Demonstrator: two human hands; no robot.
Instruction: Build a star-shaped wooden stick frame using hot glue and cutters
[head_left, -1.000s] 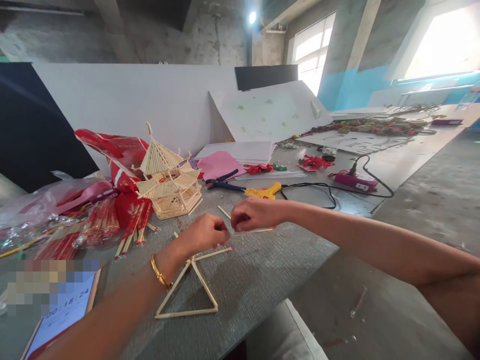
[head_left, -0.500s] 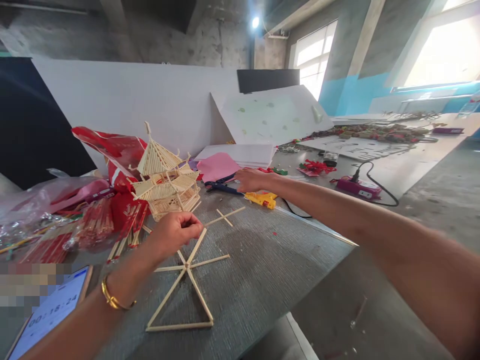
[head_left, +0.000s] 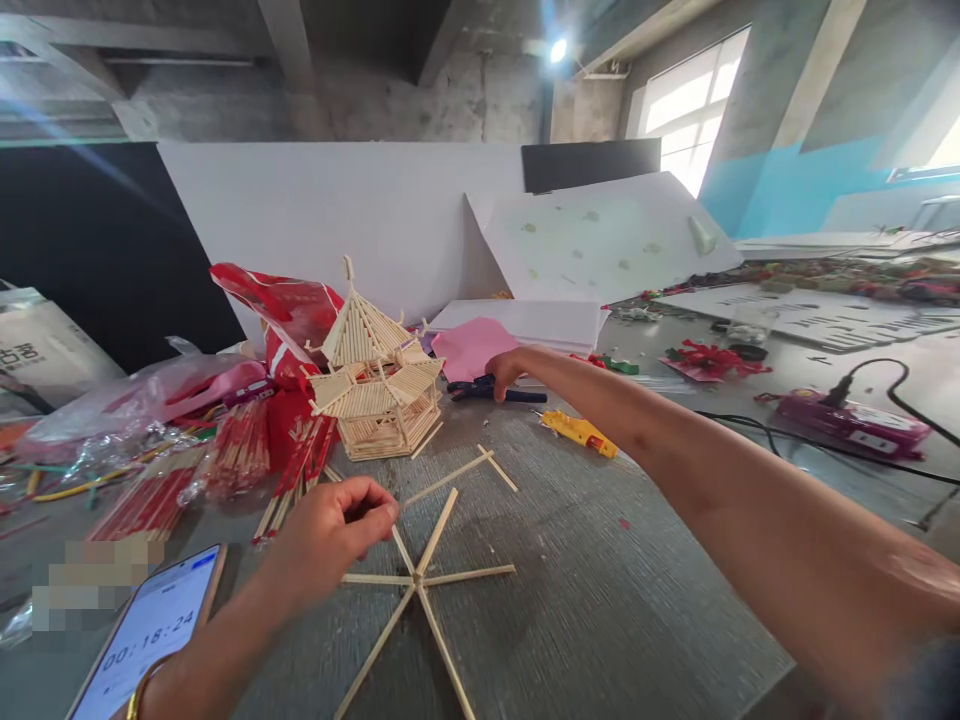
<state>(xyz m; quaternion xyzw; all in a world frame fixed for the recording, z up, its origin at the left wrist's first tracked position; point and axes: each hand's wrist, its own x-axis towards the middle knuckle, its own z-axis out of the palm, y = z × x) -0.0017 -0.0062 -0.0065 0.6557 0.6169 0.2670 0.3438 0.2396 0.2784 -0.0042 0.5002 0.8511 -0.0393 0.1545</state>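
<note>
My left hand (head_left: 337, 530) pinches one end of a thin wooden stick (head_left: 446, 478), which points away to the right. Close to its far end lies a short loose stick (head_left: 498, 468). Below this hand, a star-shaped frame of sticks (head_left: 418, 580) lies flat, its spokes meeting at a centre. Stretched across the table, my right hand (head_left: 508, 372) has its fingers closed round dark blue pliers (head_left: 529, 396), partly covered by the hand. Beyond my left hand stands a small pagoda model built of sticks (head_left: 379, 385). A yellow glue gun (head_left: 579, 433) lies right of the pliers.
A phone (head_left: 154, 630) showing a timer lies at front left. Bundled sticks in red wrappers (head_left: 236, 445) and plastic bags (head_left: 150, 390) crowd the left. Pink paper (head_left: 480, 345) lies behind the pliers. A purple power strip (head_left: 851, 420) with a black cord is at right.
The view has turned left and shifted, so objects sit further right. My right hand has closed round the pliers, which lie at a different angle. My left hand still pinches the stick.
</note>
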